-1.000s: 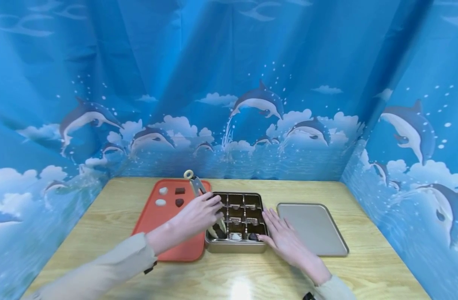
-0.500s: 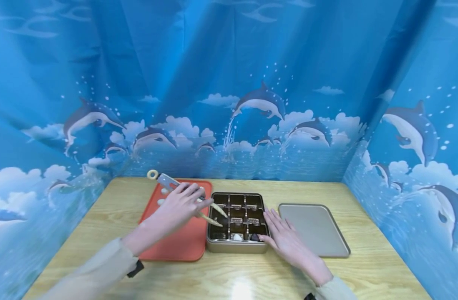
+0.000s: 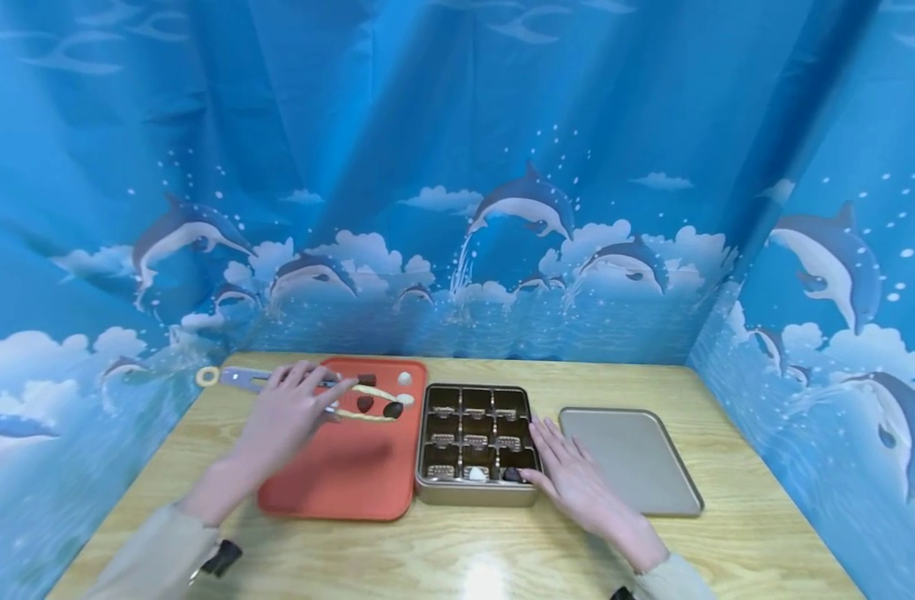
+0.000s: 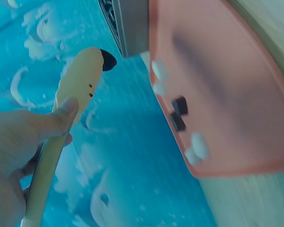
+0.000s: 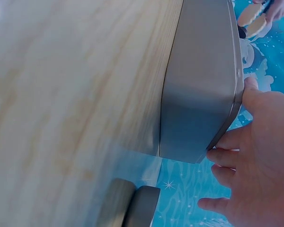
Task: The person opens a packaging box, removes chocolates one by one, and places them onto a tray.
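My left hand (image 3: 288,412) grips tongs (image 4: 80,85) with pale yellow bread-shaped tips, above the red tray (image 3: 337,487). At the tips is a dark chocolate piece (image 4: 109,60). Several white and brown pieces lie on the tray, among them a brown heart-shaped chocolate (image 3: 364,404) and a white round piece (image 3: 404,379). A metal tin (image 3: 476,497) with a divided insert stands to the tray's right. In its front row are a white piece (image 3: 477,473) and a dark piece (image 3: 512,475). My right hand (image 3: 577,483) rests with extended fingers against the tin's right side.
A flat grey metal lid (image 3: 630,462) lies right of the tin, beside my right hand. All stand on a wooden table (image 3: 547,567). A blue dolphin-print curtain (image 3: 457,208) encloses the back and sides.
My left hand has carried the tongs from the tin leftward over the tray, turning them until they lie almost level. The right hand stays against the tin.
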Tool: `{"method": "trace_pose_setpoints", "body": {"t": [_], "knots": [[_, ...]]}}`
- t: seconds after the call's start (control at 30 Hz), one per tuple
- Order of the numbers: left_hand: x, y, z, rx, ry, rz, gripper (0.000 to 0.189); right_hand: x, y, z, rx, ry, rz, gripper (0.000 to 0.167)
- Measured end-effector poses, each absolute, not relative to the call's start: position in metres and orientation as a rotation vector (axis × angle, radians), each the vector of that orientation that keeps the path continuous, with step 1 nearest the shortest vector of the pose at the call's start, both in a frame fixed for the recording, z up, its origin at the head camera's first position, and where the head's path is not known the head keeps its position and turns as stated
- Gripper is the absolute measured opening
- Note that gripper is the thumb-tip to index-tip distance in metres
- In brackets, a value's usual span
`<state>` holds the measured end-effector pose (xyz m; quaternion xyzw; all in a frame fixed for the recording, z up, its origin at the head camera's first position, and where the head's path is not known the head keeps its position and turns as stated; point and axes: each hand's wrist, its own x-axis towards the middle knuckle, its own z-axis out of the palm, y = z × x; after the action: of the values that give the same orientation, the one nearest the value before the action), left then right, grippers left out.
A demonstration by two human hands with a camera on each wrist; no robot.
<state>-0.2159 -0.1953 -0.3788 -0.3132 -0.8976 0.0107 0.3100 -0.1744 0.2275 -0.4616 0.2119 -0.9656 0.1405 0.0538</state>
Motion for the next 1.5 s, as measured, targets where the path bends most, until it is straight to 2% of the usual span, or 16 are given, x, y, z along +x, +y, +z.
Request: {"method": "trace_pose_setpoints", "body": {"t": [0.27, 0.6, 1.17, 1.5], "knots": [[-0.214, -0.234, -0.384, -0.721, -2.42, 0.043, 0.058, -0.174, 0.228, -0.462, 0.641, -2.928, 0.419, 0.075], [-0.217, -0.274, -0.395, -0.728, -2.394, 0.215, 0.05, -0.174, 0.228, -0.462, 0.638, -2.916, 0.43, 0.074], [-0.216, -0.274, -0.403, -0.811, -2.414, 0.335, 0.048, -0.174, 0.226, -0.461, 0.641, -2.908, 0.446, 0.074], [-0.209, -0.264, -0.391, -0.754, -2.547, 0.271, 0.056, -0.174, 0.227, -0.461, 0.645, -2.929, 0.423, 0.074]]}}
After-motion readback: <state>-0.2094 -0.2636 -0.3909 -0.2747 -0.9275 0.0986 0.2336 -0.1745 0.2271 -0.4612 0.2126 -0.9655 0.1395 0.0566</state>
